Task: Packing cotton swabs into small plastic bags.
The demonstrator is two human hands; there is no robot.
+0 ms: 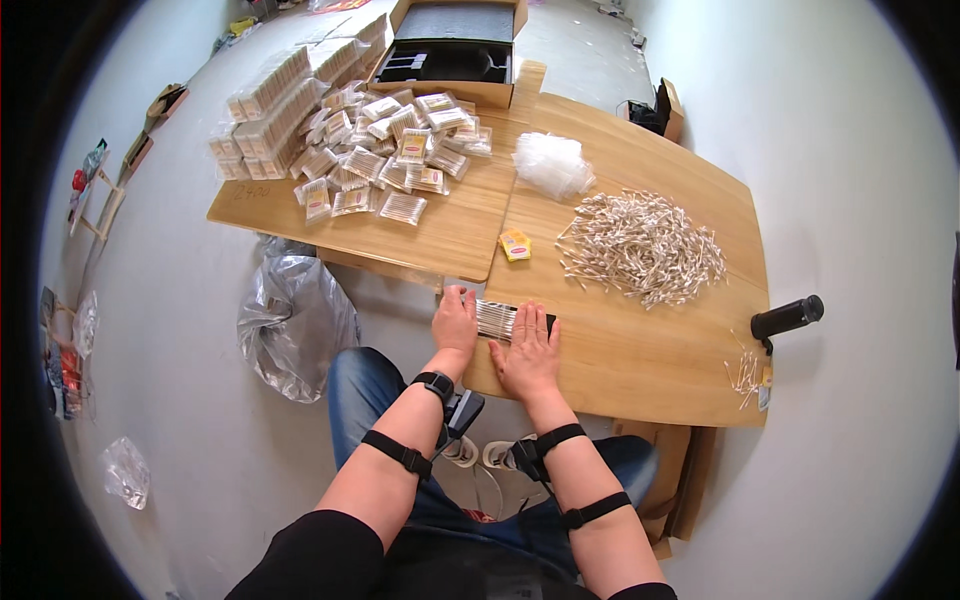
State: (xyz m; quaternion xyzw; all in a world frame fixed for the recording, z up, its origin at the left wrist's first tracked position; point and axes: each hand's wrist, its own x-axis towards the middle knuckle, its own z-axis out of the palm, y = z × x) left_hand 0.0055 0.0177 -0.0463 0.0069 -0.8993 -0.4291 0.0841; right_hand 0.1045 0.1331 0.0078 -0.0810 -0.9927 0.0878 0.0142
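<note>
A flat row of cotton swabs (496, 319) lies side by side at the table's near edge, between my two hands. Over its right end my right hand (529, 357) rests flat, fingers stretched out and pressing down on the swabs. A small black piece (551, 322) shows beside those fingertips. At the row's left end, my left hand (455, 328) is closed with curled fingers; what they pinch is hidden. Just beyond lie some small yellow cards (515, 245). A large loose heap of cotton swabs (645, 248) spreads to the right.
Many filled swab packets (390, 150) pile at the far left beside stacked packs (262, 125). Clear empty bags (553, 165) lie mid-table. An open carton (450, 60) stands behind. A black cylinder (787, 317) and stray swabs (744, 376) sit at the right edge. A plastic sack (297, 325) hangs low left.
</note>
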